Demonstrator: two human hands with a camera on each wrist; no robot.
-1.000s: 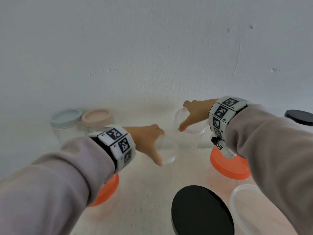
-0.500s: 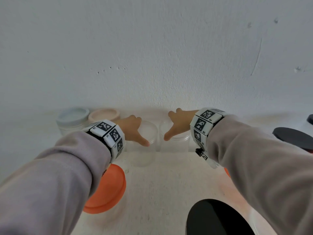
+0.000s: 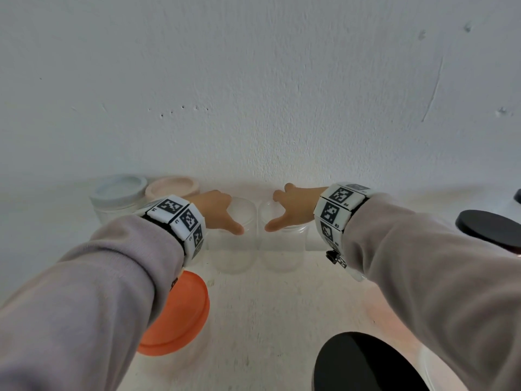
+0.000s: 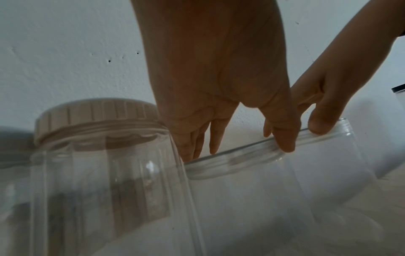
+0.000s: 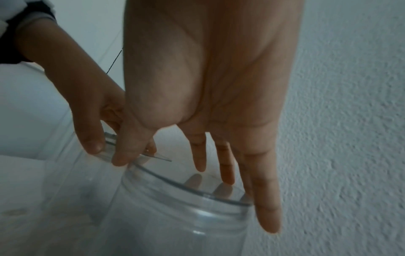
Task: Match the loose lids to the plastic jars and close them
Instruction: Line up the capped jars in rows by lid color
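Two open clear plastic jars stand side by side near the wall. My left hand (image 3: pixel 225 218) grips the rim of the left jar (image 3: pixel 234 249), thumb outside and fingers over the mouth; the left wrist view shows this left hand (image 4: pixel 243 149) on the left jar (image 4: pixel 274 181). My right hand (image 3: pixel 279 213) holds the right jar (image 3: pixel 282 252) the same way. In the right wrist view the right hand (image 5: pixel 175 169) spans the right jar's (image 5: pixel 179 216) mouth, thumb on the near rim. An orange lid (image 3: pixel 180 306) and a black lid (image 3: pixel 361 365) lie nearer me.
Two closed jars stand at the back left, one with a pale blue lid (image 3: pixel 118 189) and one with a beige lid (image 3: pixel 172 187), the latter touching my left jar. Another black lid (image 3: pixel 487 227) is at the right. The white wall is right behind the jars.
Both hands have moved their open jars back toward the wall and closer together. The jars now stand side by side next to the beige-lidded jar.
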